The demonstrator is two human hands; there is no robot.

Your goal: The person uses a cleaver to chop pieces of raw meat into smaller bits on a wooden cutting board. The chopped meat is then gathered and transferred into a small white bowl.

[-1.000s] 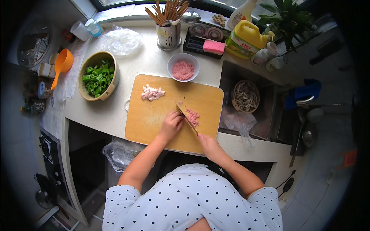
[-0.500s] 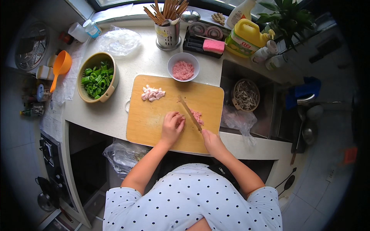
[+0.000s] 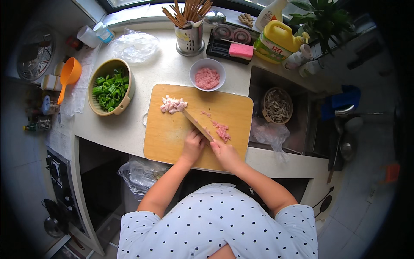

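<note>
A kitchen knife (image 3: 197, 124) is gripped by its handle in my right hand (image 3: 225, 155), over the wooden cutting board (image 3: 168, 142). Its blade slants up and left, and the tip comes close to a small pile of pale meat chunks (image 3: 173, 104). Curled in beside the blade, my left hand (image 3: 193, 146) has its fingers bent and closed; whatever lies under them is hidden. Finely chopped pink meat (image 3: 221, 131) is scattered to the right of the blade. Beyond the board's far edge, a white bowl (image 3: 207, 63) holds minced pink meat (image 3: 207, 78).
On the left stands a beige basket (image 3: 129, 96) of cut green peppers. A sink (image 3: 258, 82) on the right contains a bowl of sliced greyish pieces (image 3: 277, 106) and a plastic bag (image 3: 271, 134). Behind are a chopstick holder (image 3: 189, 41), pink sponge (image 3: 241, 51) and yellow jug (image 3: 276, 43).
The knife has swung left across the board, its tip now near the pale chunks. My right hand has shifted left, close to my left hand, whose fingers are now partly behind the blade.
</note>
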